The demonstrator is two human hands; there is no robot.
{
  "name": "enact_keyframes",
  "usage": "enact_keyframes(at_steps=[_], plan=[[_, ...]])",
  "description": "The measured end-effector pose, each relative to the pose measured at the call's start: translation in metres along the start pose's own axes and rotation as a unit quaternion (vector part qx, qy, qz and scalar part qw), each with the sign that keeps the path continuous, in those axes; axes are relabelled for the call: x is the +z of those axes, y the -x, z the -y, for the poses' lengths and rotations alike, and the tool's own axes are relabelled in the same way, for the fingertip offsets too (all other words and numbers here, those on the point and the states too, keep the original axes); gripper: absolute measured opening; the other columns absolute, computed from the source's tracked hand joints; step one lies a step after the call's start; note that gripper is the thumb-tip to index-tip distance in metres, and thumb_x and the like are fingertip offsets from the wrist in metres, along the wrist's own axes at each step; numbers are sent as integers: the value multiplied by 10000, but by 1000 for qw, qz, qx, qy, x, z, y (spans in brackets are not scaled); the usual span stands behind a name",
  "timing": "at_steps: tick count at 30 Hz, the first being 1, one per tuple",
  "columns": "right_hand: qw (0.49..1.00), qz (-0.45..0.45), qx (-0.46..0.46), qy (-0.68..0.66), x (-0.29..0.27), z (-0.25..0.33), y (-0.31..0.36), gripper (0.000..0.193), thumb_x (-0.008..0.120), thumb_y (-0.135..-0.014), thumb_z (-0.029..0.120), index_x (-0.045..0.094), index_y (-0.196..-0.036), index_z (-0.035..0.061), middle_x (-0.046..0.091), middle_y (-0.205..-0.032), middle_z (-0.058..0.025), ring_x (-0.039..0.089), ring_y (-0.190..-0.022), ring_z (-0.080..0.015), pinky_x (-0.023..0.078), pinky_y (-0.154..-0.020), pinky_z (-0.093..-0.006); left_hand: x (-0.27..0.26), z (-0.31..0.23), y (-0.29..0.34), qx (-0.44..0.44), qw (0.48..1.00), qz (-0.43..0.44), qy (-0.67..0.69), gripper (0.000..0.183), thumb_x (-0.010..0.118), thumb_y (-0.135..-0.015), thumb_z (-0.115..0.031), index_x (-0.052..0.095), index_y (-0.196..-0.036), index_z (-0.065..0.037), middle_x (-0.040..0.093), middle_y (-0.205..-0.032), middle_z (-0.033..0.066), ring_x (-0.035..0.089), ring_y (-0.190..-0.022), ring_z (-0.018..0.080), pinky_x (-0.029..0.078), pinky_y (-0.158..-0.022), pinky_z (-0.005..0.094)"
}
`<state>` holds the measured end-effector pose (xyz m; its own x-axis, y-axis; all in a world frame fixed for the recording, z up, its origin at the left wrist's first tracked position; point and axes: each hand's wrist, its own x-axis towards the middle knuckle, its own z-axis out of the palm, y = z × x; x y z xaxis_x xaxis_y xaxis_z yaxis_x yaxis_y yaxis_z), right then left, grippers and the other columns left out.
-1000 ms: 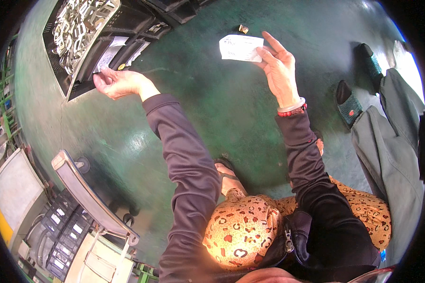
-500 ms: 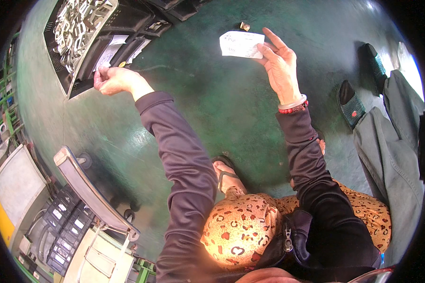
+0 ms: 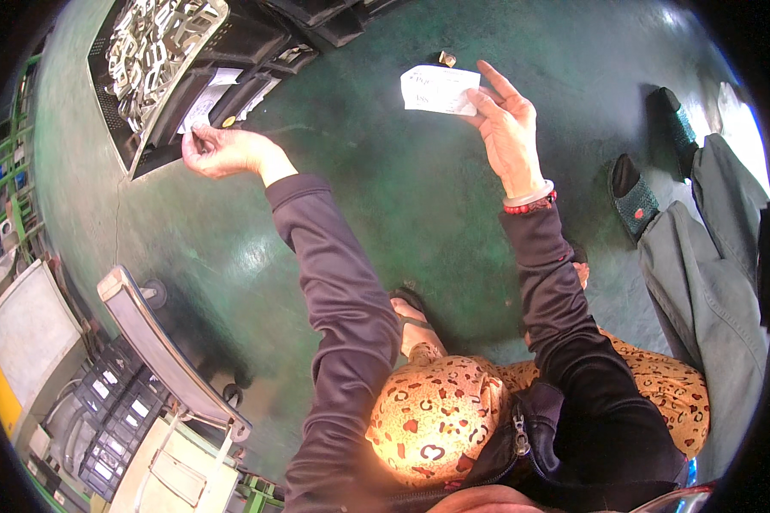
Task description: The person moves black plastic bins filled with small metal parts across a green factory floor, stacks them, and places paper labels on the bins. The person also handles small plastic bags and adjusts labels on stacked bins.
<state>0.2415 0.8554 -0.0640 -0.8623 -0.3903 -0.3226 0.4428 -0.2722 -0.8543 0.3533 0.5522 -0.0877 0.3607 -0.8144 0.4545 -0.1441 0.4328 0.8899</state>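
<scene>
My right hand (image 3: 506, 126) is raised over the green floor and pinches a small white paper slip (image 3: 439, 89) between thumb and fingers. My left hand (image 3: 218, 150) reaches far left to the side of a black crate (image 3: 150, 128) and pinches the lower edge of a white paper label (image 3: 204, 101) fixed on that crate's wall. The crate holds several shiny metal parts (image 3: 150, 47). Both arms wear dark sleeves, and a red bead bracelet sits on my right wrist.
Another person's grey trousers (image 3: 710, 291) and dark slippers (image 3: 635, 197) stand at the right. A wheeled trolley (image 3: 167, 346) with stacked black crates (image 3: 115, 410) is at the lower left. More black crates (image 3: 316, 21) lie at the top. A small brass-coloured object (image 3: 445, 59) lies on the floor.
My left hand has moved up and left from the open floor to the crate's label and closed on it. My right hand with the slip stays almost still.
</scene>
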Motion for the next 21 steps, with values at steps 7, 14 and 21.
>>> enact_keyframes(at_steps=[7,14,21], plan=[[1000,-4,10,-13,-4,-7,-1,579,586,-900,-15,342,-1420,-94,656,-1082,-193,677,-934,-222,575,-822,-330,8,-15,-2,4,998,-40,45,212,749,-780,43,604,-928,90,655,-869,182,655,-775,230,557,-704,325],[999,-6,24,-30,-9,-7,-2,587,584,-898,-22,331,-1423,-97,653,-1073,-185,674,-926,-217,578,-815,-335,6,5,-18,0,999,1,-46,228,742,-780,58,587,-942,94,652,-833,184,626,-721,218,540,-680,323],[998,-9,32,-47,-9,-6,0,569,574,-900,-34,343,-1416,-94,651,-1054,-171,668,-936,-215,579,-820,-340,7,4,-15,48,999,4,-15,147,673,-803,97,532,-829,61,582,-831,174,586,-750,239,543,-715,358]])
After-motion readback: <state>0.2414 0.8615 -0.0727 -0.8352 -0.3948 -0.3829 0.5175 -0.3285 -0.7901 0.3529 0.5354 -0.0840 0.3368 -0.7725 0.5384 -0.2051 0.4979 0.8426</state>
